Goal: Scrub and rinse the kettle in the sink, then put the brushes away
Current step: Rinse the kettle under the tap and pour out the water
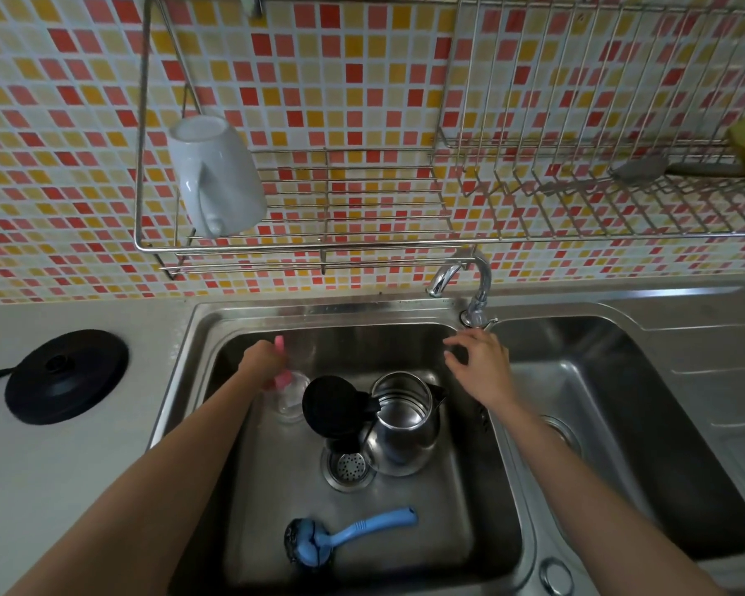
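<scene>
A steel kettle (405, 428) stands upright in the left sink basin (276, 488), its black lid (334, 406) flipped open toward the left. My left hand (262, 361) grips a pink-handled brush (285, 378) with pale bristles, just left of the kettle's lid. My right hand (480, 365) hovers with fingers spread, holding nothing, between the kettle and the base of the tap (474, 290). A blue-handled scrubber (340, 537) lies flat on the basin floor near the front edge.
The drain strainer (348, 466) sits beside the kettle. A black kettle base (67, 376) rests on the left counter. A second basin (620, 423) lies to the right. A wire rack (362, 234) on the tiled wall holds a white mug (216, 174).
</scene>
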